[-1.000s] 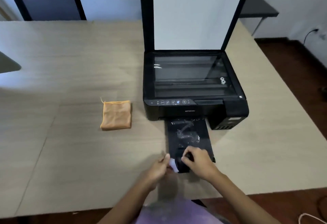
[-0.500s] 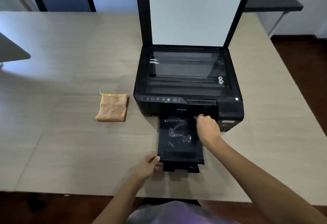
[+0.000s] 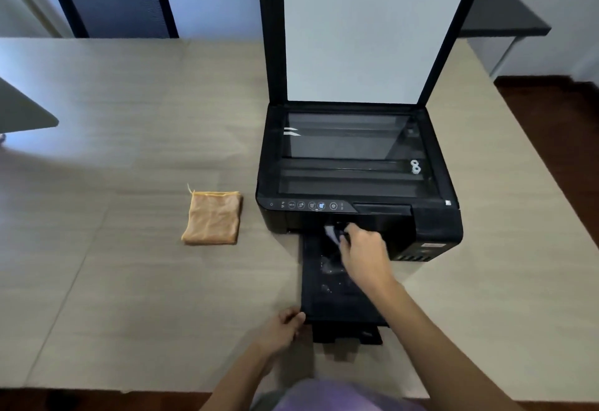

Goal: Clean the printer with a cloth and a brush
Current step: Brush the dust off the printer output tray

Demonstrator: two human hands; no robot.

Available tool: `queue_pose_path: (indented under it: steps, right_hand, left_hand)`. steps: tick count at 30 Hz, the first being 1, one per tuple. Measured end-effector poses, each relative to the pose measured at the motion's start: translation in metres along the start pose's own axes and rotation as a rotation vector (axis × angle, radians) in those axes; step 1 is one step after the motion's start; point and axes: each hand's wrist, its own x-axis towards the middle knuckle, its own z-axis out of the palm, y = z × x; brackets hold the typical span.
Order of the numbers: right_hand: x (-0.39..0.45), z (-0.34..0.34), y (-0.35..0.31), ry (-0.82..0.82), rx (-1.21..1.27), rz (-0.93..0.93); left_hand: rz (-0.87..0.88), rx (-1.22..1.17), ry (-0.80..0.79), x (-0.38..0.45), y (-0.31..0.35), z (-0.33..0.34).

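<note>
One view is all you have, the head camera looking down over the table (image 3: pixel 129 281), and it puts you somewhere in the middle of the job. Your printer (image 3: pixel 356 183) sits right of centre with its scanner lid (image 3: pixel 372 41) raised and the output tray (image 3: pixel 327 294) pulled out toward you; pale specks and smears show on the tray's dark surface, so by my reading that part is not clean yet. The orange cloth (image 3: pixel 212 217) lies folded on the table to the left of the printer, well apart from both hands and not in use, so the wiping looks to be still ahead of you. Whether the scanner glass (image 3: pixel 350 151) has been wiped I cannot tell. Your right hand (image 3: pixel 364 253) reaches forward over the tray to the slot under the control panel, arm stretched out from the lower right, fingers curled closed around a small dark tool with a pale tip, which I take to be the brush (image 3: pixel 334 234), though it is blurred. Your left hand (image 3: pixel 282 329) rests at the tray's near left corner, fingers bent and touching its edge, apparently steadying it; whether it truly grips the tray, I cannot say.
</note>
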Motion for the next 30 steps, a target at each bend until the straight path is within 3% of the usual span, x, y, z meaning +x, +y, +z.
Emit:
queue_pose_path:
  steps: [2,4,11,14,17,19,20,25,27,30]
  right_hand:
    - [0.006,-0.012,0.031,0.057,-0.026,0.221]
    - [0.012,-0.001,0.038,-0.006,-0.089,0.321]
    - [-0.017,0.064,-0.068,-0.376,0.027,-0.042]
    - [-0.024,0.035,-0.038,-0.151,0.096,-0.013]
    - [-0.012,0.002,0.022,0.048,0.069,0.240]
    - [-0.005,0.003,0.039,0.028,0.011,0.368]
    - [-0.006,0.011,0.033,-0.029,-0.024,0.347]
    - [-0.038,0.062,-0.051,-0.350,0.073,0.032]
    - [-0.045,0.051,-0.048,-0.281,0.098,-0.019]
    - [-0.038,0.007,0.007,-0.014,0.071,0.163]
  left_hand:
    - [-0.009,-0.007,-0.012,-0.002,0.002,-0.001]
    - [0.017,0.017,-0.015,0.000,0.002,-0.002]
    - [0.036,0.070,-0.042,0.000,0.003,-0.006]
    - [0.044,0.088,-0.047,0.002,0.004,-0.005]
    - [-0.001,0.118,-0.035,0.000,0.004,-0.006]
    - [0.024,0.124,-0.042,-0.001,0.002,-0.006]
    - [0.033,0.134,-0.043,-0.005,0.005,-0.006]
    - [0.044,0.096,-0.030,-0.009,0.014,-0.006]
    - [0.060,0.113,-0.038,-0.009,0.013,-0.008]
    - [0.049,0.096,-0.026,-0.011,0.013,-0.007]
